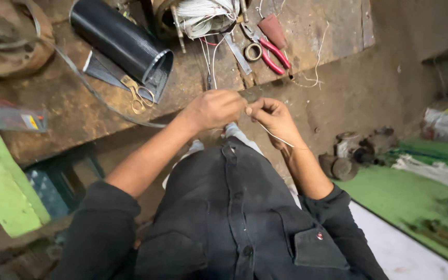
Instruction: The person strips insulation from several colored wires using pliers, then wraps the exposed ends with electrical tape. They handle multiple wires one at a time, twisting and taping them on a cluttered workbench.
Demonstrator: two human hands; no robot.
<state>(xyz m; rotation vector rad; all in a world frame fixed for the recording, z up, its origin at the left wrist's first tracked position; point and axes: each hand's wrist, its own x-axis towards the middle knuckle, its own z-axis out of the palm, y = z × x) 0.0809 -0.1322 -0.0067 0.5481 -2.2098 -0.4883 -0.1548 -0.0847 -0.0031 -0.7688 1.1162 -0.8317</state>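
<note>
My left hand (pixel 214 108) and my right hand (pixel 271 116) meet just below the edge of a worn wooden workbench (pixel 79 114). Both pinch a thin white wire (pixel 273 134) between the fingertips. The wire trails down past my right wrist, and other white strands run up from my left hand to a bundle of white wire (pixel 203 15) at the bench's far edge. My dark shirt fills the lower middle of the view.
On the bench lie a black tube (pixel 123 41), brass scissors (pixel 138 96), red-handled pliers (pixel 268 46), a tape ring (pixel 253 52), a metal strip and a rusty round part (pixel 6 36). A green board stands left. Metal parts and green matting lie on the floor right.
</note>
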